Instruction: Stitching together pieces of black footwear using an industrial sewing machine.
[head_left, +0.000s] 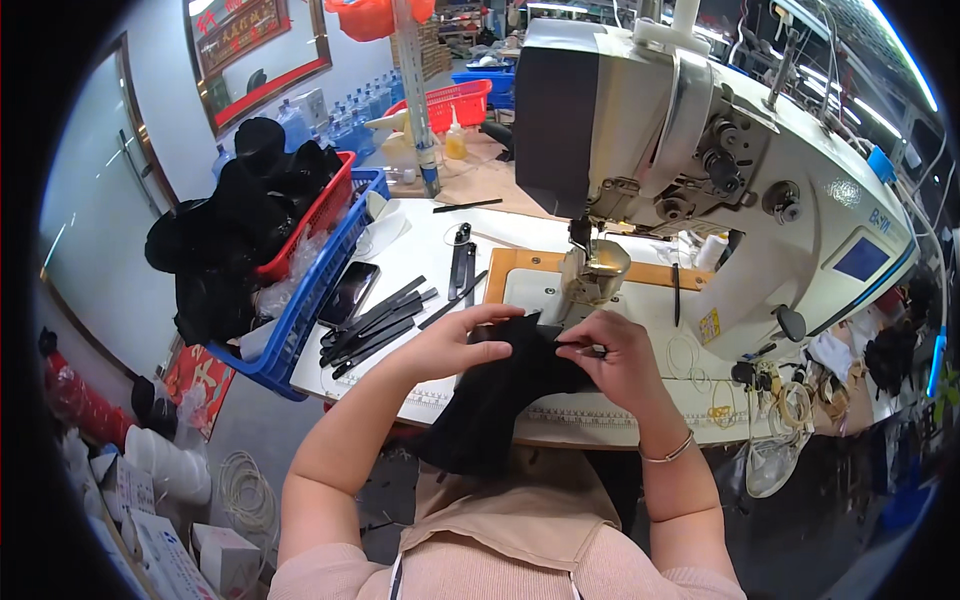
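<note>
Cloth (490, 400) before sewing machine (755, 170), basket (290, 335) left

We have a white surface (408, 236) before us, a measuring scale (600, 416) running along its near edge; on it we find the sewing machine (755, 135) with a brown panel (515, 258) at its base; leftward lie a dark phone (349, 292) and loosely heaped black strips (375, 330); a slim black tool (677, 295) rests right of centre; black cloth (490, 400) drapes over the near edge.
</note>
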